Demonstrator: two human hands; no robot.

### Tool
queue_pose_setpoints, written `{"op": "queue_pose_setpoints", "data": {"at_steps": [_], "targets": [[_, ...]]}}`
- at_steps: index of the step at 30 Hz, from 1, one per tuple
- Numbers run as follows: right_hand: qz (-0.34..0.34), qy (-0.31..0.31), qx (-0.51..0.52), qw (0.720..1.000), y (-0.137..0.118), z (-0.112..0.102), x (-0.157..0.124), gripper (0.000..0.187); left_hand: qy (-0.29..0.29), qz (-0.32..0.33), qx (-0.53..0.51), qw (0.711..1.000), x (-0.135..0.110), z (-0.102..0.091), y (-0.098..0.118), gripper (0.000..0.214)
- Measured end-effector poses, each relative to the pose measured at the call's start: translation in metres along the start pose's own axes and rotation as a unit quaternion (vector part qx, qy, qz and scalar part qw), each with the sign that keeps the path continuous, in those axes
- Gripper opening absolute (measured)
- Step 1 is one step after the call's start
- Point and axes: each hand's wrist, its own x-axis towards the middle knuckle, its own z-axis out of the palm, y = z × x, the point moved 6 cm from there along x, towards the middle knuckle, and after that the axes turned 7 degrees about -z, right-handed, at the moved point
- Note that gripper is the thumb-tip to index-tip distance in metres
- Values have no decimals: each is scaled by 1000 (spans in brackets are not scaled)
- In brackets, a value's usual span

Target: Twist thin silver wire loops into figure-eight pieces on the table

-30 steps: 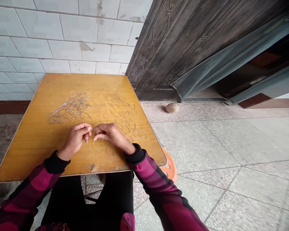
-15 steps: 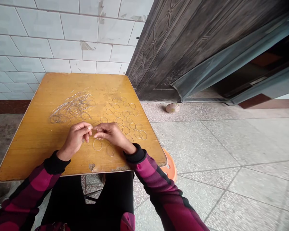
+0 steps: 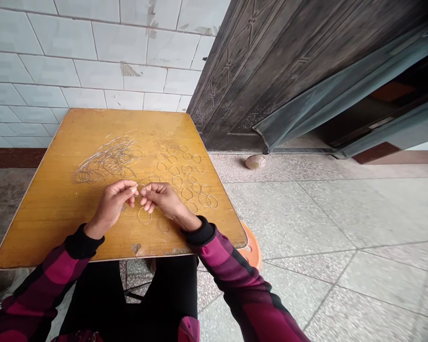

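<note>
My left hand (image 3: 114, 202) and my right hand (image 3: 166, 199) are close together over the near middle of the table, thumbs and fingertips pinched. Between them a thin wire (image 3: 141, 185) curves in a loop, with both hands pinching it; its ends are hidden by the fingers. Just below the hands a round wire ring (image 3: 144, 216) lies on the wood, with another ring (image 3: 163, 224) to its right. Beyond my left hand is a tangled pile of thin wires (image 3: 109, 156), some straight and some curled. Past my right hand lie several wire loops (image 3: 186, 194), many in touching pairs.
The yellow wooden table (image 3: 57, 218) has a chipped near edge and stands against a white tiled wall (image 3: 89, 76). An orange stool (image 3: 253, 247) shows under its right edge. A round object (image 3: 256, 162) lies on the floor by the dark carved door (image 3: 242, 85).
My right hand has closed its fingers, which were spread around the wire, into a pinch close to my left fingertips. My left hand has hardly moved.
</note>
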Motion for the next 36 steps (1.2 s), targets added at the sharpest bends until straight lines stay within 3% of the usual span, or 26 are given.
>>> {"op": "queue_pose_setpoints", "data": {"at_steps": [11, 17, 19, 22, 25, 29, 36], "targets": [[-31, 22, 18, 999, -8, -5, 1, 29, 7, 23, 48, 999, 6, -7, -3, 14], [-91, 60, -2, 994, -6, -2, 1, 26, 127, 130, 115, 977, -8, -17, 17, 18], [-143, 76, -77, 984, -12, 0, -3, 23, 106, 99, 77, 986, -11, -12, 16, 15], [-250, 81, -252, 931, -27, 6, -12, 20, 24, -35, -58, 997, -9, 1, 4, 21], [-340, 69, -387, 854, -38, 14, -20, 18, -26, -116, -173, 978, -6, 9, -5, 25], [-389, 49, -466, 793, -38, 20, -23, 20, -53, -163, -257, 951, -3, 9, -14, 24], [-414, 67, -528, 738, -34, 23, -25, 24, -36, -174, -320, 931, 1, 5, -21, 15]]}}
